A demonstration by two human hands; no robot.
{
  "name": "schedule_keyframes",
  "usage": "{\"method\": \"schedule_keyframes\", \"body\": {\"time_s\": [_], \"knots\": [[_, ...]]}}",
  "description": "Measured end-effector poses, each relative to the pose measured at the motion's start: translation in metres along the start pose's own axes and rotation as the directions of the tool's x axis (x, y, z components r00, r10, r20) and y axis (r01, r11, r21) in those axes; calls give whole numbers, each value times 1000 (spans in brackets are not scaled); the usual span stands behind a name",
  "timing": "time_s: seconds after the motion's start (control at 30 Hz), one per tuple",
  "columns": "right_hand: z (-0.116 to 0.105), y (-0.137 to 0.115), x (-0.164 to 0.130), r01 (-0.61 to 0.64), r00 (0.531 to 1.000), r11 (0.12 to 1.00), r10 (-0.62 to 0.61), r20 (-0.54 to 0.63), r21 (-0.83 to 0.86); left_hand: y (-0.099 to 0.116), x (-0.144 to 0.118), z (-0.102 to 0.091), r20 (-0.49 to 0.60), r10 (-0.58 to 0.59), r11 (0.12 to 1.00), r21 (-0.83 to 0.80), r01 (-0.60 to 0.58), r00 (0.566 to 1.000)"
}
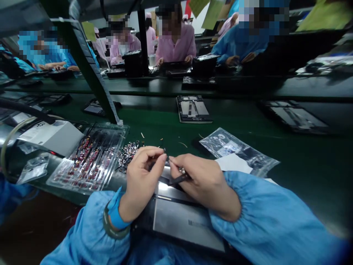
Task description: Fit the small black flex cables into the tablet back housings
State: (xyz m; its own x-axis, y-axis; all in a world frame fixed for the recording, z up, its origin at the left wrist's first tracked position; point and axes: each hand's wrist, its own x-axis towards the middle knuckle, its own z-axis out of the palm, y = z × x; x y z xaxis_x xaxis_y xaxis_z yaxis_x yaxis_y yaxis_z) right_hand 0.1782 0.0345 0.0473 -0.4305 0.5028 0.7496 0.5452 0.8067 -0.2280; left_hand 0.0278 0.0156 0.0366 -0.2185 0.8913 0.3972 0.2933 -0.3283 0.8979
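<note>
Your left hand point(142, 176) and right hand point(197, 180) meet fingertip to fingertip over the open device point(179, 217) that lies flat on the bench edge in front of you. The left hand's thumb and forefinger are pinched shut on a small dark part point(164, 151), too small to make out. The right hand is closed around black tweezers point(179, 179), whose tips point towards that part. Just left of your left hand lies a heap of small parts point(128, 152), and beside it a clear tray point(91, 162) with rows of red and dark pieces. A plastic bag point(237, 149) lies on the green belt point(303, 158), right of your hands. People sit across the belt.
</note>
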Motion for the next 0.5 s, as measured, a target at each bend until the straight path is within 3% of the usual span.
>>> {"method": "schedule_keyframes", "body": {"time_s": [0.13,0.2,0.27,0.33,0.4,0.43,0.47,0.5], "knots": [[3,-7,0,69,995,996,-72,68,47,3,2,3,25,15,1000,25,-16,1000],[-3,-7,1,-33,994,986,16,104,161,3,5,-3,69,-17,999,28,15,997],[-17,-1,2,-254,964,926,217,156,280,-1,7,-22,81,-83,996,38,80,993],[-35,9,2,-482,876,805,439,200,346,-10,6,-52,-41,-137,988,70,139,990],[-50,20,0,-612,789,721,583,194,323,-19,0,-82,-318,-148,974,117,194,936],[-54,23,-2,-632,773,719,609,176,289,-22,-4,-93,-443,-145,962,145,230,884],[-55,25,-5,-624,781,741,605,155,248,-23,-9,-100,-493,-145,950,174,260,858],[-52,24,-7,-587,810,784,571,137,204,-23,-13,-101,-466,-161,940,195,279,870]]}}
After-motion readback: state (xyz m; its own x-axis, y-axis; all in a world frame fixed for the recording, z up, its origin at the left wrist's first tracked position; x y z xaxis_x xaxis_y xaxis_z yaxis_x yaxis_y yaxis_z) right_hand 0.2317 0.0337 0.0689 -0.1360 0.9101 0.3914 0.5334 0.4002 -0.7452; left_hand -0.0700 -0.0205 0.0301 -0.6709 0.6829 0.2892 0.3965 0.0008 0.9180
